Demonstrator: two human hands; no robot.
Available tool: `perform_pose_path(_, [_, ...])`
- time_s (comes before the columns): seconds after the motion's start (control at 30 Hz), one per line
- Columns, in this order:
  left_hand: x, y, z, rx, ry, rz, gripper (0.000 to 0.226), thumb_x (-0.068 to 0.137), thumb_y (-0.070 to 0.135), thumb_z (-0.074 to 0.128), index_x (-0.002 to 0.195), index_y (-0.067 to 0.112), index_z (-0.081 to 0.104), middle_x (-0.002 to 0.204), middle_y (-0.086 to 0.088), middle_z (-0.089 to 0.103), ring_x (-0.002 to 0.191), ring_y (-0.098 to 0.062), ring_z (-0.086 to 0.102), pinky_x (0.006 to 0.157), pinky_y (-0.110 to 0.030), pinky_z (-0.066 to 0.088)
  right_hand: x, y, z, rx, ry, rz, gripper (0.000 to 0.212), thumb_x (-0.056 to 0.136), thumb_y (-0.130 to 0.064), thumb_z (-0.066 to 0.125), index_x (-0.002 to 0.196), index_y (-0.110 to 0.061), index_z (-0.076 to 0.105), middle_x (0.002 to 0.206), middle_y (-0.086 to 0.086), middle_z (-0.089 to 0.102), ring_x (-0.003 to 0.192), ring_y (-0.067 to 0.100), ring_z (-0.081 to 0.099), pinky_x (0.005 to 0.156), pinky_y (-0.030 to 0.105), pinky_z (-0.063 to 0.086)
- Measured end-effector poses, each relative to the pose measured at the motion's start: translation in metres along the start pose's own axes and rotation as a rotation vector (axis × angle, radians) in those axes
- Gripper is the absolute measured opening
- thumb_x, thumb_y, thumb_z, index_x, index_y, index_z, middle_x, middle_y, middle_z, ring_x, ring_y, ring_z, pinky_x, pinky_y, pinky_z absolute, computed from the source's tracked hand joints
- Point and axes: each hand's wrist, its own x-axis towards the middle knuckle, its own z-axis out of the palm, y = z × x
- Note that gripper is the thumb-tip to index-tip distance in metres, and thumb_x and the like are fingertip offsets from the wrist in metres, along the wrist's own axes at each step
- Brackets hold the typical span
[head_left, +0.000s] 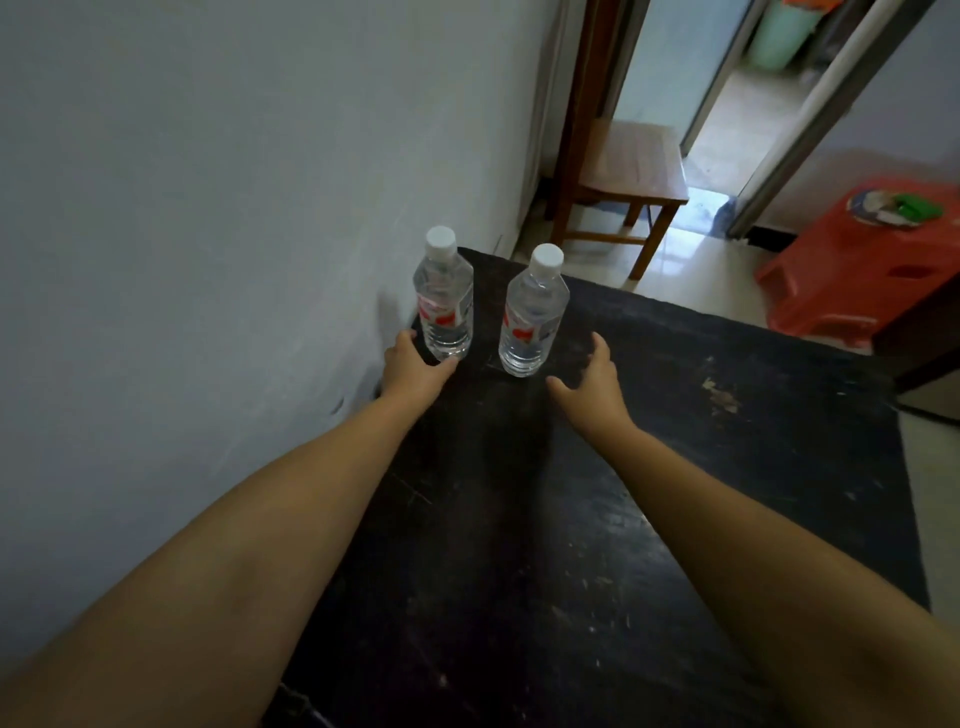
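Two clear water bottles with white caps and red-and-white labels stand upright at the far end of a dark, scuffed table (649, 467). The left bottle (444, 296) is close to the wall; the right bottle (532, 317) stands a short gap from it. My left hand (415, 366) is at the base of the left bottle, thumb and fingers spread on either side of it and touching its foot. My right hand (589, 379) hovers open just right of the right bottle, fingers spread, apart from it.
A pale wall (208, 208) runs along the table's left side. Beyond the far edge stand a wooden chair (631, 171) and an open doorway. A red plastic stool (852, 270) with small items on top is at the right, on a light tiled floor.
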Motion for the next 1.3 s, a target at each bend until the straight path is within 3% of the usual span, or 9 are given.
perform_pose_path(0.1, [-0.025,0.004,0.0,0.02,0.043,-0.023,0.062,0.084,0.033,0.068,0.136,0.012,0.04,0.136,-0.012,0.05,0.12,-0.028,0.053,0.101,-0.042,0.045,-0.023,-0.006,-0.013,-0.026,0.035,-0.096,0.085,0.09,-0.016,0.064,0.153,-0.027,0.008,0.156,0.009,0.022,0.14,0.027,0.033,0.111,0.048,0.038])
perform_pose_path(0.23, [-0.069,0.01,0.009,0.137,0.035,0.045,0.048,0.09,0.032,0.062,0.13,0.013,0.046,0.127,-0.011,0.054,0.111,-0.026,0.057,0.091,-0.035,0.047,-0.054,-0.006,-0.03,-0.255,0.077,-0.214,0.065,0.094,-0.019,0.059,0.149,-0.016,0.025,0.145,0.009,0.038,0.125,0.023,0.049,0.099,0.037,0.048])
perform_pose_path(0.33, [-0.116,0.001,0.013,0.228,0.082,0.104,0.044,0.089,0.031,0.063,0.127,0.014,0.049,0.125,-0.01,0.055,0.11,-0.025,0.057,0.092,-0.037,0.049,-0.083,0.0,-0.041,-0.624,-0.074,-0.262,0.043,0.096,-0.025,0.054,0.135,-0.011,0.046,0.134,0.011,0.045,0.111,0.026,0.055,0.088,0.037,0.049])
perform_pose_path(0.53, [-0.222,-0.042,0.007,0.408,0.131,0.021,0.045,0.09,0.03,0.062,0.13,0.015,0.046,0.128,-0.01,0.05,0.114,-0.028,0.053,0.093,-0.042,0.049,-0.149,0.022,-0.041,-0.992,-0.332,-0.344,0.04,0.093,-0.028,0.056,0.129,-0.012,0.05,0.13,0.014,0.043,0.115,0.035,0.05,0.095,0.047,0.047])
perform_pose_path(1.03, [-0.445,-0.194,-0.047,0.31,0.388,-0.347,0.043,0.089,0.027,0.06,0.126,0.01,0.048,0.126,-0.015,0.05,0.112,-0.032,0.053,0.087,-0.037,0.046,-0.313,0.033,0.058,-1.293,-0.627,-0.955,0.04,0.092,-0.023,0.055,0.129,-0.009,0.05,0.13,0.016,0.044,0.116,0.038,0.05,0.092,0.044,0.045])
perform_pose_path(1.3, [-0.606,-0.254,-0.022,0.215,0.519,-0.578,0.048,0.091,0.029,0.058,0.133,0.012,0.044,0.131,-0.013,0.047,0.115,-0.03,0.05,0.085,-0.035,0.044,-0.432,0.092,0.087,-1.382,-0.776,-1.189,0.034,0.093,-0.017,0.052,0.126,-0.006,0.052,0.124,0.016,0.049,0.109,0.036,0.054,0.088,0.043,0.046])
